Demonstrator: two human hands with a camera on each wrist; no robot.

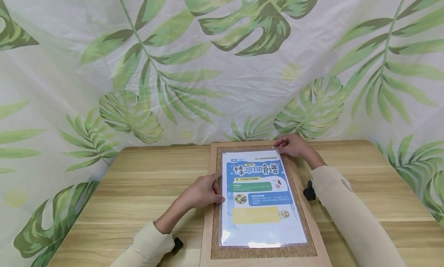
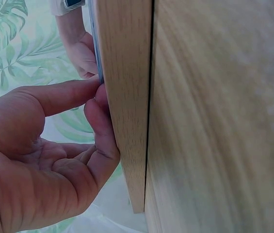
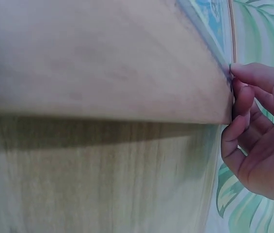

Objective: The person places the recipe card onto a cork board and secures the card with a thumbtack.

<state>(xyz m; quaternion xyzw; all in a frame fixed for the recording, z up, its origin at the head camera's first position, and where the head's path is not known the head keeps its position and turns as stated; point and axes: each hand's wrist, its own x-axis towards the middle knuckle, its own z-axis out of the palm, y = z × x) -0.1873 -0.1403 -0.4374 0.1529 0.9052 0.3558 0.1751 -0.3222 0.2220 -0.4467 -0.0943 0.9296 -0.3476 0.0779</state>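
Observation:
A glossy printed poster, blue and white with Chinese lettering, lies on a cork board inside a light wooden frame. My left hand is at the poster's left edge, with thumb and fingers bent about it; in the left wrist view, curled fingers rest against the wooden side. At the poster's upper right corner, my right hand pinches with thumb and fingertips, partly over the frame. The right wrist view shows its fingers curled at the corner. What lies between those fingertips is mostly hidden.
The framed board rests on a wood-grain table. Behind it hangs a pale curtain with green leaf print. Small black objects sit beside both cream sleeves. Light glares off the poster's lower edge.

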